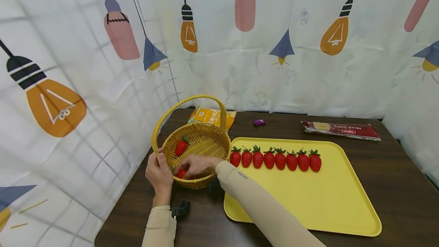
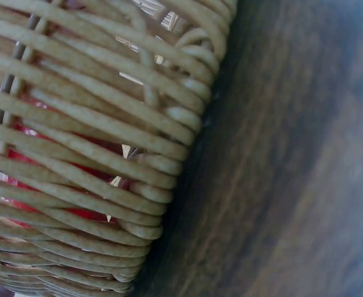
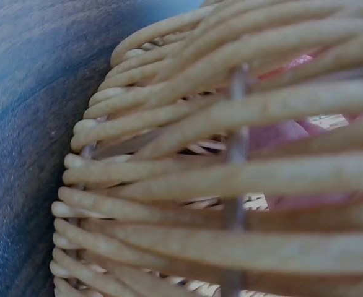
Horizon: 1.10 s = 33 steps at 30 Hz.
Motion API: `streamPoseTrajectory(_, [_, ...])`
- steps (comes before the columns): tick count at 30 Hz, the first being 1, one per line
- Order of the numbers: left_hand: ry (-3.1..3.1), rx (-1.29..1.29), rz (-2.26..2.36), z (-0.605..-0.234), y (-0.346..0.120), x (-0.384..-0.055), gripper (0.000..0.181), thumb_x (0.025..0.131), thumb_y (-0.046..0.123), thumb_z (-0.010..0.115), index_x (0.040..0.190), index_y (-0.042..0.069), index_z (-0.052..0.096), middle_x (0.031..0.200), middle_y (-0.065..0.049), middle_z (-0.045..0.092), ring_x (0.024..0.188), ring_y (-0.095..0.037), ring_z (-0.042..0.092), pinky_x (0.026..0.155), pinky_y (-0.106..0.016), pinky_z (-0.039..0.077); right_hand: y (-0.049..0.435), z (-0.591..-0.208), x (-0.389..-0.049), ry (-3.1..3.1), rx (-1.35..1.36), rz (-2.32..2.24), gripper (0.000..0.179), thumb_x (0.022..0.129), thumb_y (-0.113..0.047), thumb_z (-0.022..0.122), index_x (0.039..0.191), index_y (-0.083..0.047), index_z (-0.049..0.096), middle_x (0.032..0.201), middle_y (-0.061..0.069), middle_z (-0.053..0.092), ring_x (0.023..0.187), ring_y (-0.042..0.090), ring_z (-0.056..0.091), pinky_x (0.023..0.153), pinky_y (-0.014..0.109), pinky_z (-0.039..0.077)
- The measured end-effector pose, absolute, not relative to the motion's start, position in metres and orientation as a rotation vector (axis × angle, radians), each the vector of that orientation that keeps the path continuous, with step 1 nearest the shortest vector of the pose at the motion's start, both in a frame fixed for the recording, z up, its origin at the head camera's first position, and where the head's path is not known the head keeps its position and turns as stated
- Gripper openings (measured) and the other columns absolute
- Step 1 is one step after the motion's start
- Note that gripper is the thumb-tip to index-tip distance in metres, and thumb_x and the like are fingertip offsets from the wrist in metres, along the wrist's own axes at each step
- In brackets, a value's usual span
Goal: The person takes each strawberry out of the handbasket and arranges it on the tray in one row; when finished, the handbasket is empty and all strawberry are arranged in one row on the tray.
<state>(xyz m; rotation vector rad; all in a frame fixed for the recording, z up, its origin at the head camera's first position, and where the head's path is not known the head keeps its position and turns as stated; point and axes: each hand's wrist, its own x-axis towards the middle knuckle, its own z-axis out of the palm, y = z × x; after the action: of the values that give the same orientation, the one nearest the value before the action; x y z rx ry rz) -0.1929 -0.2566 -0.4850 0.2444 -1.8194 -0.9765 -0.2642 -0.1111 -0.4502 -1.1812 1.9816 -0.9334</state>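
A yellow woven basket (image 1: 210, 138) with a tall arched handle stands at the left of the table. My left hand (image 1: 159, 172) grips its left rim near the foot of the handle, thumb over the edge. Inside the basket, my right hand (image 1: 198, 164) pinches a red strawberry (image 1: 181, 173) close to the near wall and partly covers it. Another strawberry (image 1: 180, 148) with a green leafy top lies farther back in the basket. In both wrist views the basket weave (image 2: 88, 148) fills much of the frame, with red showing through its gaps.
Right of the basket lies a yellow tray (image 1: 291, 197), with several strawberries (image 1: 269, 159) in a row along its far side. Behind are an orange packet (image 1: 209, 116), a small purple wrapped piece (image 1: 259, 122) and a dark red packet (image 1: 343, 130). A patterned curtain (image 1: 219, 68) borders the table.
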Motion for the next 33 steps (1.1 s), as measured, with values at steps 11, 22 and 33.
streamPoseTrajectory(11, [-1.791,0.226,-0.984,-0.483,-0.253,-0.196,0.058,0.1,0.049,0.045,0.105,-0.003,0.072,0.098,-0.02,0.068,0.083,-0.038,0.06,0.071,-0.047,0.04,-0.088,-0.438,-0.26,2.043,-0.996,-1.246,0.032,0.088,-0.013,0.07,0.119,-0.006,0.068,0.098,-0.004,0.065,0.075,0.008,0.059,0.067,0.025,0.053])
streamPoseTrajectory(22, [-1.809,0.264,-1.044,-0.481,-0.262,-0.205,0.014,0.088,0.008,0.071,0.094,-0.004,0.073,0.102,-0.017,0.069,0.081,-0.017,0.058,0.067,-0.028,0.038,-0.017,-0.408,-0.258,2.064,-0.895,-1.456,0.034,0.094,-0.011,0.063,0.127,-0.015,0.064,0.123,0.002,0.061,0.09,0.014,0.066,0.084,0.049,0.053])
streamPoseTrajectory(33, [-1.884,0.28,-0.986,-0.478,-0.272,-0.213,0.013,0.087,0.004,0.069,0.075,-0.002,0.071,0.092,-0.016,0.07,0.074,-0.016,0.06,0.067,-0.03,0.037,0.076,-0.411,-0.244,2.104,-0.719,-1.758,0.037,0.094,-0.016,0.066,0.13,-0.012,0.06,0.129,0.011,0.058,0.097,0.027,0.069,0.082,0.038,0.055])
